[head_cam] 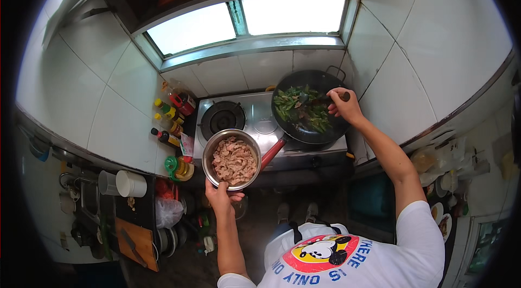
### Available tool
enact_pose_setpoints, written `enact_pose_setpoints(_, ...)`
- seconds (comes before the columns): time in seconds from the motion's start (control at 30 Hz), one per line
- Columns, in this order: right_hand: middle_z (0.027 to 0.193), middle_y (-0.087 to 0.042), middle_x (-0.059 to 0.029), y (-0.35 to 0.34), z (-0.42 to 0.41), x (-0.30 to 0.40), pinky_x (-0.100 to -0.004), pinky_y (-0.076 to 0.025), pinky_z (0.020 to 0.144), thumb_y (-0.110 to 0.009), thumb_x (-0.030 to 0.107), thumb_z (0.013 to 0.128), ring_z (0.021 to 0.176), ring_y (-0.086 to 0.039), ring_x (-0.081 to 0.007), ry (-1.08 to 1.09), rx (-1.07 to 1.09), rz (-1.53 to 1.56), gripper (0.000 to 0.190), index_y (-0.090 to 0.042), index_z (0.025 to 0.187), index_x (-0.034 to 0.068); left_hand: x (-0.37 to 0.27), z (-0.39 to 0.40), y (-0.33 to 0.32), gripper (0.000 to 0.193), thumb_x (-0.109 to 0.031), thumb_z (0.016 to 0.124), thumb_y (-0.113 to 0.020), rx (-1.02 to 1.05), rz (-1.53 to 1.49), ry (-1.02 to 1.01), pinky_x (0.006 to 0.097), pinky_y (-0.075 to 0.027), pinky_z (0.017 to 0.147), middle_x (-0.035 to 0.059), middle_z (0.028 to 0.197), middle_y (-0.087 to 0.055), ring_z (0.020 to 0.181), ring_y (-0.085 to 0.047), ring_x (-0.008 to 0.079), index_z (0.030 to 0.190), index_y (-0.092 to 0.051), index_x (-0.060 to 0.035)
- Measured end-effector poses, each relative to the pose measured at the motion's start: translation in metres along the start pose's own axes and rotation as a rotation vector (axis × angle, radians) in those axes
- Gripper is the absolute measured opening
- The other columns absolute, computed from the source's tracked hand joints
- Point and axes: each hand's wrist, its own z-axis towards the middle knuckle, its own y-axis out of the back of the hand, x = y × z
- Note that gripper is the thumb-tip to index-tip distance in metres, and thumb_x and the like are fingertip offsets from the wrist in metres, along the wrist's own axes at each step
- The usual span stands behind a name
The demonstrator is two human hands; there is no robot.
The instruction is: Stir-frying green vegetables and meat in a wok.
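Observation:
My left hand [222, 196] grips the near rim of a metal bowl [206, 162], which holds sliced, pale pink-brown meat [234, 160]. The bowl is held up in front of the stove's left half. In my right hand [344, 105] is the dark, round-ended handle [345, 96] of a utensil; its working end cannot be made out. That hand is over the right side of a black wok [293, 135] on the right burner. Green vegetables [303, 109] with darker bits lie in the wok. The wok's red handle [273, 153] points toward the bowl.
The bare left burner [223, 119] is beyond the bowl. Sauce bottles [167, 137] and a green-lidded jar [179, 168] line the stove's left side. Farther left are white tubs [131, 184] and a knife [132, 247] on a wooden board [122, 227]. A tiled wall [399, 52] bounds the right.

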Motion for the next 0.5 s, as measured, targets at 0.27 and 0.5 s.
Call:
enact_pose_setpoints(0.27,0.063,-0.062,-0.0041,0.058,-0.028,0.048,-0.0251,-0.051,0.049,-0.059,0.029,0.089,0.053,-0.063,-0.0129,0.125,-0.028,-0.262,0.027,-0.067,0.092,0.003,-0.006,0.005,-0.003,0.047,0.002,0.079,-0.042,0.005,0.008,0.01,0.0235,-0.048,0.029,0.0204,0.081,-0.064,0.041,-0.06,0.0239,0.126,-0.04,0.003)
enact_pose_setpoints(0.5,0.065,-0.064,-0.0084,0.06,-0.029,0.012,-0.03,-0.052,0.053,-0.061,0.026,0.085,0.051,-0.063,-0.0175,-0.024,-0.23,-0.379,0.024,-0.067,0.087,0.003,-0.007,0.007,-0.002,0.048,0.004,0.08,-0.041,0.046,-0.005,0.006,0.0235,-0.047,0.03,0.0209,0.085,-0.064,0.041,-0.06,0.0232,0.128,-0.04,0.0028)
